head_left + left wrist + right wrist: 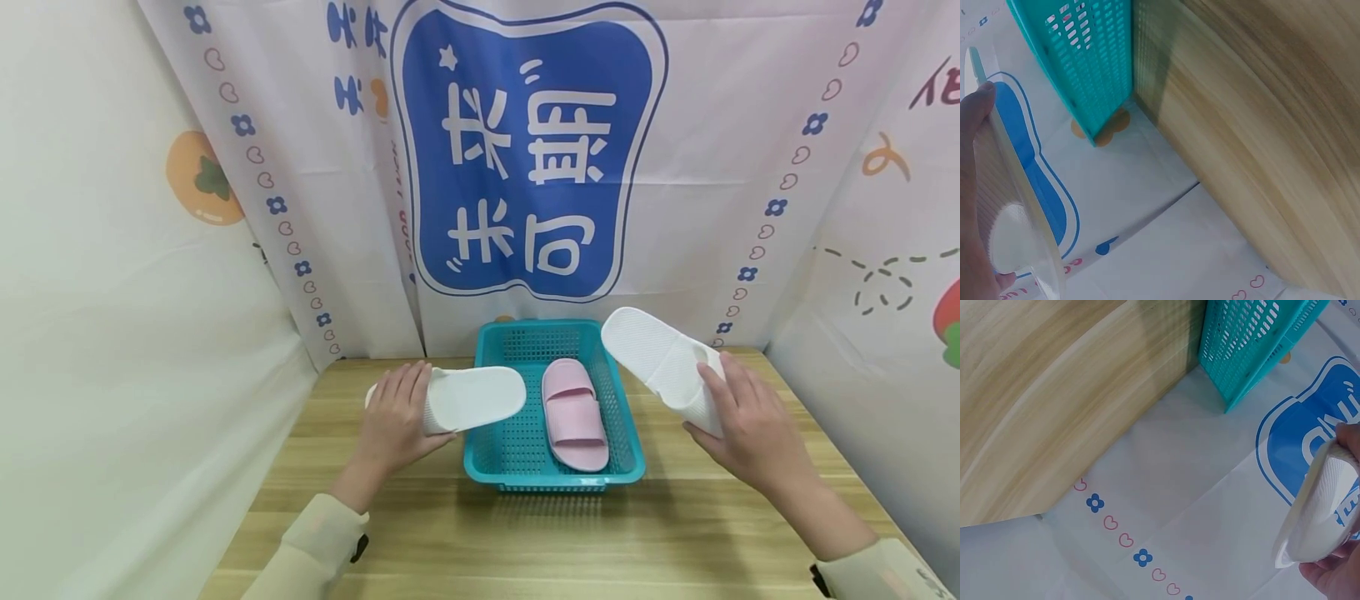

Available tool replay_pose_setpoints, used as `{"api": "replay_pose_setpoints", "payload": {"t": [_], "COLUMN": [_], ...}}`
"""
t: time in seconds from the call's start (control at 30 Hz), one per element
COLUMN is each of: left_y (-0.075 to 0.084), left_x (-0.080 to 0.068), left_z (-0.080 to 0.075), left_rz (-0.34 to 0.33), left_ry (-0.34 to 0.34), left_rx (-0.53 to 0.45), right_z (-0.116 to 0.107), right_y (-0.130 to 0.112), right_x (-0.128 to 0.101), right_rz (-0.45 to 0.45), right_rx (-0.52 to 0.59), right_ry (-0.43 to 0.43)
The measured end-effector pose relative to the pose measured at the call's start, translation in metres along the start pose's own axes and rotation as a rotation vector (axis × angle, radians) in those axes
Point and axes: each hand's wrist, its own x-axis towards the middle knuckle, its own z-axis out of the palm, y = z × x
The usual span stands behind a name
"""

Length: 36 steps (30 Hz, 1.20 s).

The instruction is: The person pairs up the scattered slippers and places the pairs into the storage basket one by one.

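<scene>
1. While the patterned white sheet (525, 167) hangs as a backdrop with its large blue panel, the wood-grain worktop (525, 550) spreads out in front of it.
2. On the worktop, near its back edge, stands the teal basket (555, 481), upright, with perforated walls that show in all three views.
3. A pink slipper (573, 417) lies lengthwise inside the basket, on its right side, strap facing up. Judging by how things lie, the handling is partway: this slipper is set down, while two white ones are up in the air and yet to be put anywhere. Whether they are entering or leaving the basket, I cannot tell.
4. The left white slipper (480, 398) points sideways, its free end reaching across the basket's left rim in the head view. The right white slipper (652, 358) slants, its free end overlapping the basket's upper right corner there.
5. Both hands are closed around a slipper: the left hand (397, 417) grips one end with fingers over the top and thumb at the near edge; the right hand (757, 425) clasps the other slipper's lower end, fingers and thumb on opposite sides.
</scene>
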Motion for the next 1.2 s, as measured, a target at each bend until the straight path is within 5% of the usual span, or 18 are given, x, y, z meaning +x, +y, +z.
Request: {"api": "replay_pose_setpoints", "payload": {"t": [0.3,0.8,1.2], "left_y": [0.004,0.011,0.017], "left_x": [0.005,0.015,0.022], "left_z": [-0.002,0.002,0.004], "left_rz": [0.019,0.063,0.084], "left_ry": [-0.021,-0.023,-0.032], "left_rx": [0.008,0.009,-0.017], "right_z": [0.002,-0.002,-0.001], "right_y": [-0.005,-0.012,-0.018], "right_x": [0.007,0.013,0.021], "right_rz": [-0.076,-0.112,-0.183], "right_rx": [0.029,0.022,0.014], "right_ry": [0.071,-0.033,-0.007]}}
